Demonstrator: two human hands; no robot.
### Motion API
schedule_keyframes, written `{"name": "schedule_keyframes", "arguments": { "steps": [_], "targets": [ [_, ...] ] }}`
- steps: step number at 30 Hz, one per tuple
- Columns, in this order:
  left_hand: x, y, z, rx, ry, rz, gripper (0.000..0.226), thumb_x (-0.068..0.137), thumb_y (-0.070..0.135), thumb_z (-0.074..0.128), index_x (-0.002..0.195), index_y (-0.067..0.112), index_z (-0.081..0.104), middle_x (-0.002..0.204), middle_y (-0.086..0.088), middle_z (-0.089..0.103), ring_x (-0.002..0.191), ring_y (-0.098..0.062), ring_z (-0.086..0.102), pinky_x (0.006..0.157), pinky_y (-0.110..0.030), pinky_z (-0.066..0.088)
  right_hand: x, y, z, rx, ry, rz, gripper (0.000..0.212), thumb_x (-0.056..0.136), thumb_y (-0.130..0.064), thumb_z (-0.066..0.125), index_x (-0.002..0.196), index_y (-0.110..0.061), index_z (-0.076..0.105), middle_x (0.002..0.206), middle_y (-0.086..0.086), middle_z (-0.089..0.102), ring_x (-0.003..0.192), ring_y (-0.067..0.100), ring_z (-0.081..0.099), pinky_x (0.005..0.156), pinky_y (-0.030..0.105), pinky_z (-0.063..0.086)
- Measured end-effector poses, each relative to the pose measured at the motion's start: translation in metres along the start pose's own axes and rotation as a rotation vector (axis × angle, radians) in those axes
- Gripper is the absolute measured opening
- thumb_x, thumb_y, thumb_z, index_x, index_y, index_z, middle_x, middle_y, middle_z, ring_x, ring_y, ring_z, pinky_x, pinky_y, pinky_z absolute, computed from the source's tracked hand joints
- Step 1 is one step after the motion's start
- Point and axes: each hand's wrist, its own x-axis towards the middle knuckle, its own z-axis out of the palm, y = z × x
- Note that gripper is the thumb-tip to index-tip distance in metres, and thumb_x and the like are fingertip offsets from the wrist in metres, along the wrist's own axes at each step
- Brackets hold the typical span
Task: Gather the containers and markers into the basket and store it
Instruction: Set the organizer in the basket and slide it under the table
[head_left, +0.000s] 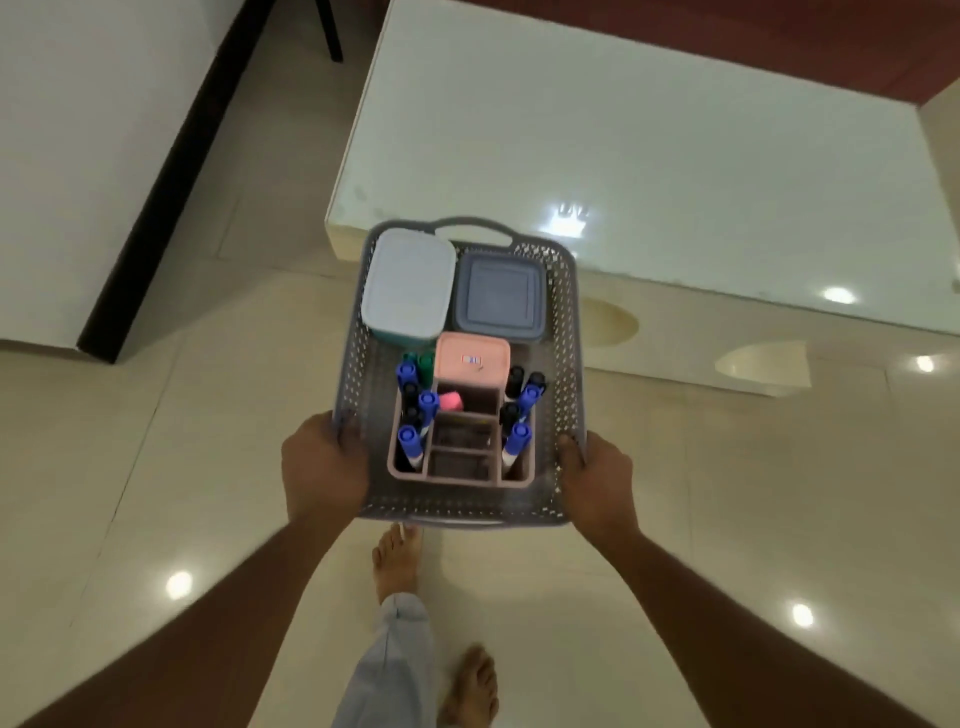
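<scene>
Evidently both hands, left hand (324, 462) and right hand (597, 475), clamp opposite basket (563, 332) sides, keeping the markers (413, 402) between them level for carrying.

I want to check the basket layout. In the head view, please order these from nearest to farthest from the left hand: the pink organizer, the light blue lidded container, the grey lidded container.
From the left hand, at the basket's near left rim:
1. Pink organizer, near end, just right of the hand.
2. Light blue lidded container, far left corner.
3. Grey lidded container, far right corner.
</scene>
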Motion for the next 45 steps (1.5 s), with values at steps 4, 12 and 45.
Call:
{"name": "schedule_keyframes", "arguments": {
  "steps": [4, 12, 45],
  "targets": [
    [-0.066, -0.042, -0.004, 0.057, -0.032, -0.050, 0.028, 0.096, 0.014, 0.055, 0.069, 0.009, 0.049, 0.060, -0.001, 0.047, 0.048, -0.013, 0.038, 0.046, -0.024, 0.023, -0.072, 0.041, 0.029, 0.074, -0.058, 0.097, 0.030, 0.101, -0.027, 0.047, 0.078, -0.016, 0.062, 0.070, -0.006, 0.065, 0.062, 0.012, 0.063, 0.050, 0.017, 0.045],
    [-0.108, -0.087, 0.031, 0.062, -0.112, -0.215, 0.027, 0.098, 0.022, 0.052, 0.074, 0.012, 0.056, 0.061, 0.004, 0.054, 0.054, -0.009, 0.052, 0.046, -0.021, 0.035, -0.098, 0.094, 0.067, 0.061, -0.165, 0.194, 0.034, 0.102, -0.029, 0.044, 0.077, -0.017, 0.063, 0.071, -0.007, 0.067, 0.066, 0.012, 0.065, 0.059, 0.027, 0.055],
    [0.271, -0.078, 0.327, -0.308, -0.125, -0.151, 0.025, 0.091, 0.012, 0.052, 0.104, -0.003, 0.067, 0.093, -0.017, 0.066, 0.077, -0.030, 0.059, 0.056, -0.030, 0.045, 0.330, 0.140, 0.207, 0.278, 0.012, 0.083, 0.025, 0.099, -0.023, 0.053, 0.108, -0.003, 0.065, 0.092, 0.015, 0.068, 0.057, 0.023, 0.069, 0.038, 0.026, 0.053]
  ]
}}
